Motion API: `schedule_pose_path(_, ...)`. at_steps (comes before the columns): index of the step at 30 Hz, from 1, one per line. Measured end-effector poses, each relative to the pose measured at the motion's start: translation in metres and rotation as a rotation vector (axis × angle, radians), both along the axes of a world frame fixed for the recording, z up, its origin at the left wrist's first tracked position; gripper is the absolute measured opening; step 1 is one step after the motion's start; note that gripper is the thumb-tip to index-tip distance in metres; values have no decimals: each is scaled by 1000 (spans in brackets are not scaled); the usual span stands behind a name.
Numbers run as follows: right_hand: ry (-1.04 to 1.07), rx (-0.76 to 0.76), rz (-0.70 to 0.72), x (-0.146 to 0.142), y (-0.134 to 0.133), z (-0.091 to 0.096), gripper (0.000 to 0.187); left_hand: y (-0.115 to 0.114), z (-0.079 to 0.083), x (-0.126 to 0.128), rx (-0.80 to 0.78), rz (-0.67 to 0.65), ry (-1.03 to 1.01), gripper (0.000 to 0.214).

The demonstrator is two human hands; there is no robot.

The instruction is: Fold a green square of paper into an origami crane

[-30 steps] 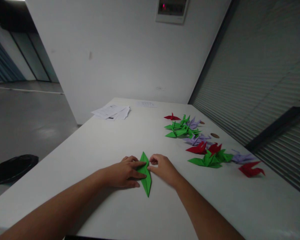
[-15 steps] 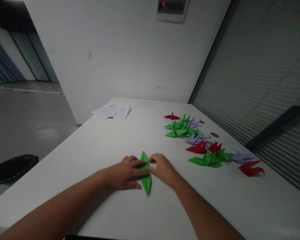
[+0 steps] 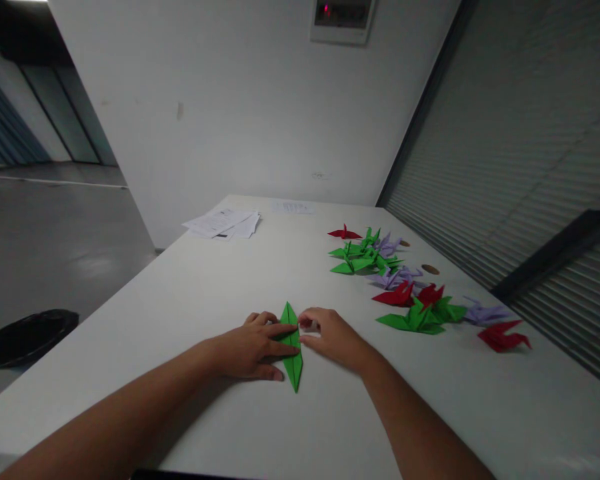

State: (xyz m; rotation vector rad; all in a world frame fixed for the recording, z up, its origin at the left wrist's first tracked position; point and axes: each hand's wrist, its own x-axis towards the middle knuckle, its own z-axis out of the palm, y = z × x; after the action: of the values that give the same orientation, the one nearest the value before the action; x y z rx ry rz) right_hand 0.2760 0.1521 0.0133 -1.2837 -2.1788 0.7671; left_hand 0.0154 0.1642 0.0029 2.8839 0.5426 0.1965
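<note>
A green folded paper (image 3: pixel 293 363), long and narrow with pointed ends and a crease down its middle, lies flat on the white table. My left hand (image 3: pixel 253 348) is open, palm down, with spread fingers lying across the paper's middle from the left. My right hand (image 3: pixel 330 337) is at the paper's right edge. Its thumb and index finger are a little apart, with their tips close to or touching that edge. The other right-hand fingers are curled and partly hidden.
Red, green and purple paper cranes (image 3: pixel 365 257) lie in a row along the right side of the table (image 3: pixel 220 287). White printed sheets (image 3: pixel 223 223) lie at the far left. A black-lined bin (image 3: pixel 27 337) stands on the floor to the left. Blinds (image 3: pixel 505 147) border the right side.
My right hand has shifted slightly right, its thumb drawing back from over the paper to its edge. My left fingers have slid a little rightward across the paper.
</note>
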Motion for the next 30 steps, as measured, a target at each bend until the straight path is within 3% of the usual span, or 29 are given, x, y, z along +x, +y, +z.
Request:
schedule_pose_path(4,20,-69,233,13,-6,16,26,0,2,0,-14,-5,4,64)
schedule_pose_path(10,-18,-190,392,20,-7,15,58,0,1,0,-15,-4,-16,64)
schedule_pose_path(16,-47,-168,388,23,-6,14,77,0,1,0,-13,-9,0,59)
schedule_pose_path(22,-96,-64,301,26,-3,8,76,0,-1,-1,-3,-9,-3,57)
schedule_pose_path(30,-76,-51,261,24,-4,12,71,1,-4,-2,2,-16,-26,58)
